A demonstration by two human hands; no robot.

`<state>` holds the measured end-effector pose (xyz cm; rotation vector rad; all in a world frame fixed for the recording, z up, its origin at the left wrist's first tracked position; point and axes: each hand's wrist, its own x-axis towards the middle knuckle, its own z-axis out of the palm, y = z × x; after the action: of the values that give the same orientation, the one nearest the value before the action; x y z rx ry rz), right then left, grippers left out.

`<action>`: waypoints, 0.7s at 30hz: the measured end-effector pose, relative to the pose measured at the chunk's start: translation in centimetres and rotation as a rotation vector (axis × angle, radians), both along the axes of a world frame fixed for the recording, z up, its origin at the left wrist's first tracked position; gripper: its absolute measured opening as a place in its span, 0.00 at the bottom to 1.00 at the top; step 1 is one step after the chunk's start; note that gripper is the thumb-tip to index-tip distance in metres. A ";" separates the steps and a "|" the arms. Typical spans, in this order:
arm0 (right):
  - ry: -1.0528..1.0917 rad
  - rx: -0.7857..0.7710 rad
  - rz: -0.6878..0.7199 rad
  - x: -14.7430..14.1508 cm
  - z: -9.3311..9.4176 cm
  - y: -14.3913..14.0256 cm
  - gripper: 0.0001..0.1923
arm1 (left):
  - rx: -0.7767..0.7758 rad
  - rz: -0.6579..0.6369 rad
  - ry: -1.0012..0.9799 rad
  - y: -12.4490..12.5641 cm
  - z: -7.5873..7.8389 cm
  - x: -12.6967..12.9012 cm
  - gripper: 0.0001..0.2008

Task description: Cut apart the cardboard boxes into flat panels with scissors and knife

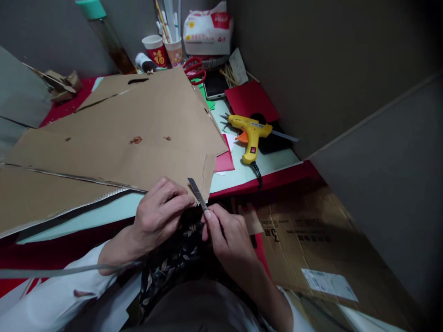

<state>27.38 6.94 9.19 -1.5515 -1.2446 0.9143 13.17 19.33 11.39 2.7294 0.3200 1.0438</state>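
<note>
In the head view a large flat sheet of brown cardboard [138, 110] covers much of the table and reaches its near edge. My left hand [161, 212] is closed at the near corner of this sheet, its fingertips gripping the edge; the thumb is mostly hidden. Between the thumb and fingers of my right hand [226, 230] is a thin, scored snap-off knife blade [197, 191]. It points up and to the left over the cardboard corner, close to my left fingertips. No knife handle shows around it.
A yellow hot glue gun [254, 133] lies right of the cardboard. Behind it are red scissors [194, 69], a phone [215, 84], paper cups [154, 48], a tissue pack [207, 32] and a bottle [107, 39]. A cardboard box [304, 249] stands below right, beside a grey partition [346, 69].
</note>
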 end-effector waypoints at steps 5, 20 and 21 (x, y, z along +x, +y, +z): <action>-0.067 0.000 0.011 -0.3 -0.7 0.6 0.17 | 0.042 0.016 -0.016 0.0 -0.5 0.1 0.08; -0.260 -0.046 0.047 -0.9 -0.6 0.5 0.17 | 0.057 0.158 0.049 -0.2 -0.6 0.0 0.06; -0.277 -0.052 0.051 -1.0 -0.7 0.2 0.17 | 0.060 0.153 0.061 -0.3 -0.7 0.0 0.06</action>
<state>26.40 7.10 8.48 -1.7387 -1.4696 0.7874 13.16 19.07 10.70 2.8328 0.5231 1.0238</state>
